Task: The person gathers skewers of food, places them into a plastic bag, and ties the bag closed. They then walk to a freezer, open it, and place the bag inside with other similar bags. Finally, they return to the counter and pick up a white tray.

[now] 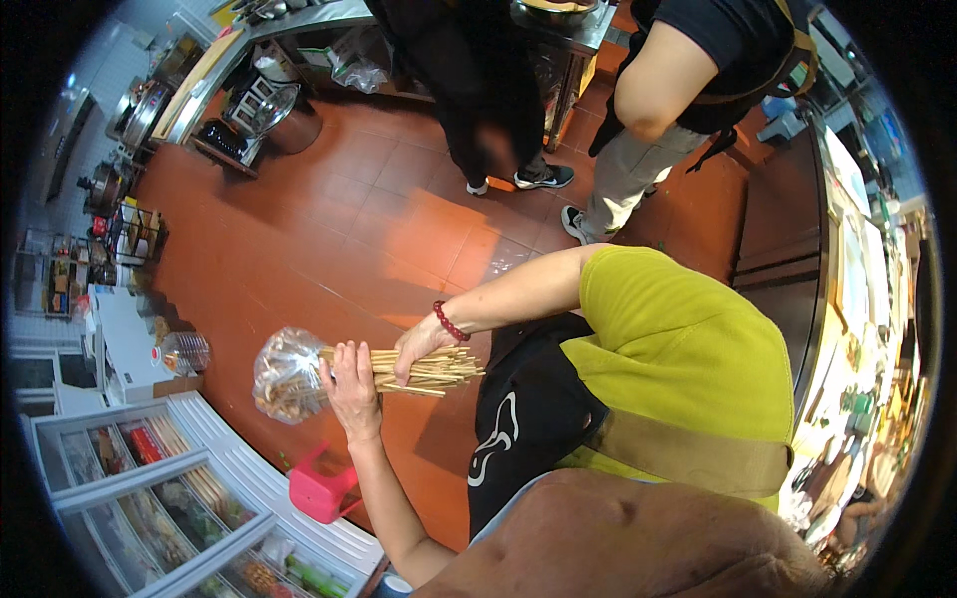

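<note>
A thick bundle of thin wooden skewers (430,368) lies level across both my hands. Clear plastic film or a bag (290,377) covers its left end, around brownish food pieces I cannot make out. My left hand (351,385) comes up from below and grips the bundle beside the plastic. Closer to the bare stick ends, my right hand (425,345), with a dark red bead bracelet (450,323) at the wrist, is closed around the sticks. The stick ends reach close to my black apron (527,418).
A glass-topped display freezer (247,463) with sorted food stands lower left, beside a pink plastic stool (323,489). Two people, one in dark trousers (478,82) and one in grey trousers (628,172), stand by a steel counter (321,22). A bin (295,123) sits on the red tiled floor (336,217).
</note>
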Demonstrator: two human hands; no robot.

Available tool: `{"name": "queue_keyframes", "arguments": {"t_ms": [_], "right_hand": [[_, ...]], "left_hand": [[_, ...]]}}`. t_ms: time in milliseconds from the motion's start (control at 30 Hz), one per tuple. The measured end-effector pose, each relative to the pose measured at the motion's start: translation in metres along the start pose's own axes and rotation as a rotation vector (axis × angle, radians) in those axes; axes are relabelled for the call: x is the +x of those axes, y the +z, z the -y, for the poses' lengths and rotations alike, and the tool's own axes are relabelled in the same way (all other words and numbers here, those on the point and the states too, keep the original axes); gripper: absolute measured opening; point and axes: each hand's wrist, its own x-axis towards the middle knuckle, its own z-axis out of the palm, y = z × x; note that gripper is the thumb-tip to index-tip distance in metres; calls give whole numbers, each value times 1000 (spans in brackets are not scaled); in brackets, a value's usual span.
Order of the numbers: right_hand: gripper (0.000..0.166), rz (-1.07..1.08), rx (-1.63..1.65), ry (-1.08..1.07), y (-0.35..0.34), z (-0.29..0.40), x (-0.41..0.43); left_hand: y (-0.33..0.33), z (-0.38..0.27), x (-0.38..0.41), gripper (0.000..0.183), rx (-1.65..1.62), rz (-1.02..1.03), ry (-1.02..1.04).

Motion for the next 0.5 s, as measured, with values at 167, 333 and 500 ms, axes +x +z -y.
{"name": "queue_keyframes", "arguments": {"t_ms": [167,333,500], "right_hand": [[21,-102,114,-162,-5,51,25],[22,-142,45,-212,-59,87,81],[28,-272,-114,-364,-76,114,116]], "left_hand": [[17,46,17,57,60,-267,-267],[84,88,-1,60,-1087,-477,-947],[106,124,48,66,-2346,-450,-1045]]}}
